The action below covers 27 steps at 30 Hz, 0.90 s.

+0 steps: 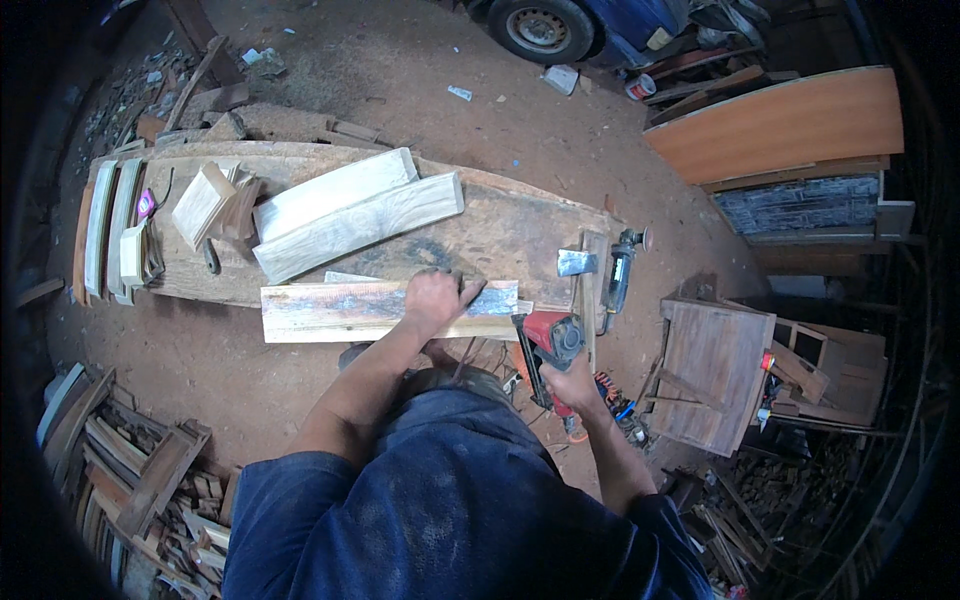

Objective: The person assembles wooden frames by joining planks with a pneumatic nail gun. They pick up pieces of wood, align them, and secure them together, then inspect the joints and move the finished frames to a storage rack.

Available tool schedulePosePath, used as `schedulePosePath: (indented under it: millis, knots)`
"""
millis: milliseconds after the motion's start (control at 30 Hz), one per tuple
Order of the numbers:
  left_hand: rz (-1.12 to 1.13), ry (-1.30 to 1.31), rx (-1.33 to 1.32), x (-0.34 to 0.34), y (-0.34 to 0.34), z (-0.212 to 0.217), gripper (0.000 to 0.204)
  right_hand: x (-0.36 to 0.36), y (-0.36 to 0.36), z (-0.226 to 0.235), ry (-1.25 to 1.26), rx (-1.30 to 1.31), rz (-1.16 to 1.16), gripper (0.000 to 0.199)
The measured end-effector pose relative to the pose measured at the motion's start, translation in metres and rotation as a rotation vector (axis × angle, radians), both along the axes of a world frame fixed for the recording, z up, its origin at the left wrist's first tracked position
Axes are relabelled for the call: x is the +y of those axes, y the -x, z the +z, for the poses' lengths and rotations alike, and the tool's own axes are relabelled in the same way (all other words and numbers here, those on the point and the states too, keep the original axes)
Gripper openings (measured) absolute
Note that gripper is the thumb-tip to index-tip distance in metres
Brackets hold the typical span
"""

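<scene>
Here, the right grip (569, 384) clasps a nailer (552, 333).

Littered brown floor (410, 90), blue vehicle (632, 24) beyond

The worktop (510, 240) is worn, rough, matt wood. The long board (335, 315) is pale wood with a grey-smudged stretch, and the loose planks (365, 225) are dry-looking, matt wood. The nail gun (548, 330) has a smooth, plastic-looking red casing. The shirt (460, 500) is dusty matt cloth, the orange panel (790, 122) smooth with a faint sheen, the wheel rim (538, 30) metal
</scene>
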State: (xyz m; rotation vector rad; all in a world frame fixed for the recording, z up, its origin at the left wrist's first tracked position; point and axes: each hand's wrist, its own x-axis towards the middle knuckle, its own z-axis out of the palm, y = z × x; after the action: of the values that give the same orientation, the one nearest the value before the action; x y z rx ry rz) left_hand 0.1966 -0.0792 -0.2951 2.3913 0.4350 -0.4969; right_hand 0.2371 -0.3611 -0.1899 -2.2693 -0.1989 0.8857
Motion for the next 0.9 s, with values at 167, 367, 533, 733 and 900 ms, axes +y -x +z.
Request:
schedulePosePath:
  millis: [167, 367, 533, 733, 900]
  knots:
    - [0.001, -0.024, -0.019, -0.003, 0.001, -0.007, 0.071, -0.012, 0.002, -0.009, 0.064, 0.019, 0.014, 0.016]
    - [0.017, -0.036, -0.047, -0.003, 0.002, -0.006, 0.069, -0.021, 0.013, -0.013, 0.074, -0.026, 0.027, 0.018]
    - [0.008, -0.042, -0.051, -0.004, 0.001, -0.008, 0.068, -0.020, 0.019, -0.007, 0.068, 0.015, -0.021, 0.019]
    - [-0.004, -0.044, -0.021, -0.003, -0.001, -0.005, 0.070, -0.016, 0.019, -0.001, 0.184, 0.078, -0.057, 0.035]
    - [0.040, -0.048, -0.081, -0.007, 0.002, -0.015, 0.067, -0.013, 0.020, 0.006, 0.163, -0.022, -0.009, 0.027]
